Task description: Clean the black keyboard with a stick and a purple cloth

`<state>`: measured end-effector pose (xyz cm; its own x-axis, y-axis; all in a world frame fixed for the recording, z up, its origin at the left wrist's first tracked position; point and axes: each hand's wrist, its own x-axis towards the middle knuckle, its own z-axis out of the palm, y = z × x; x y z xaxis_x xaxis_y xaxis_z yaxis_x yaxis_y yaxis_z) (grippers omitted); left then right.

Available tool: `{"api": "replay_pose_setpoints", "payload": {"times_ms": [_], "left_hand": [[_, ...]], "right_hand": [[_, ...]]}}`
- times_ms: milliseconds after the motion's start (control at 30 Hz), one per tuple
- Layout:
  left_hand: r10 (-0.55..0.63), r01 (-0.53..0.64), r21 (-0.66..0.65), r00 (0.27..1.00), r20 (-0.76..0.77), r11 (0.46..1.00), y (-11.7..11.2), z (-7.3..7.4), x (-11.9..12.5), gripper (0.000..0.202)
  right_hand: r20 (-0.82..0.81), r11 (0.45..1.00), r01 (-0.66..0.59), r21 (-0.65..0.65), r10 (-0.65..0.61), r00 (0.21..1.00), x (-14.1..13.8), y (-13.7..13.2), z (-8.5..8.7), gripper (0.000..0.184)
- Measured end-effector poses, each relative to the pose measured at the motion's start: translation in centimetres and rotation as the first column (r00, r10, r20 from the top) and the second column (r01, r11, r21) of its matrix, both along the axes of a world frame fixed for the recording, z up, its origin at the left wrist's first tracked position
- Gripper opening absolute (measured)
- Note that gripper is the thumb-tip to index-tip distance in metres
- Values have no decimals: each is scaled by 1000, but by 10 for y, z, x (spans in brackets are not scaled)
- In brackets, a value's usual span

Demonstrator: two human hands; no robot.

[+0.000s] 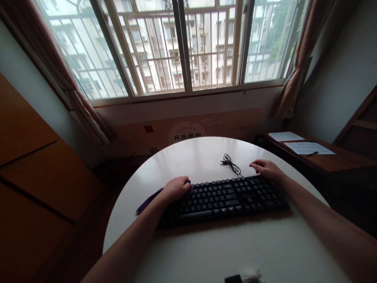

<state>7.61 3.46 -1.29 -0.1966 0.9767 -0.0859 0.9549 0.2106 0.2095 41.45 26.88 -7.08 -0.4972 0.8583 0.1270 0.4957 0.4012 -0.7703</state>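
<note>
A black keyboard (224,198) lies on the round white table (212,245), its dark cable (231,163) bundled in loops behind it. My left hand (177,188) is over the keyboard's left end, fingers closed on a purple cloth (150,200). Part of the cloth trails out to the left, and a bit shows beneath the fingertips on the keys. At the keyboard's back right corner is my right hand (268,171), its loosely bent fingers pointing left past the back edge. Nothing shows between them.
A small dark object (233,278) with a pale piece beside it lies at the near table edge. On the right, a brown wooden table (344,161) bears paper sheets (309,148) and a pen (312,153). A printed cardboard panel (229,122) stands below the barred window.
</note>
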Motion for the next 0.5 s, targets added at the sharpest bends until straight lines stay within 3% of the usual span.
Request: {"api": "replay_pose_setpoints", "payload": {"times_ms": [300,500], "left_hand": [[-53,25,157,982,182,987,-10,2,-3,36],[-41,31,304,999,27,952,-17,11,-3,27]], "right_hand": [[-7,1000,-18,9,18,1000,1,1,0,45],[-3,1000,-23,5,23,1000,1,1,1,44]]}}
